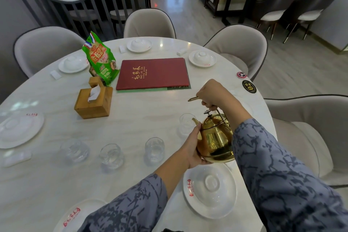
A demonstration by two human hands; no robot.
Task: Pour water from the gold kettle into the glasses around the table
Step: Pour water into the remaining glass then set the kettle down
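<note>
The gold kettle (215,137) hangs above the round white table (131,115), near its right front. My right hand (211,93) is shut on the kettle's handle from above. My left hand (190,149) cups the kettle's belly from the left and below. The spout points left toward a clear glass (186,123) just beyond it. Three more clear glasses stand in a row to the left: one (154,149), one (111,156) and one (74,149). No stream of water is visible.
A white plate (210,190) lies under the kettle at the front edge. A red menu (152,73), a wooden tissue box (93,100) and a green snack bag (100,58) sit mid-table. Plates with bowls ring the far side. Beige chairs (239,47) surround the table.
</note>
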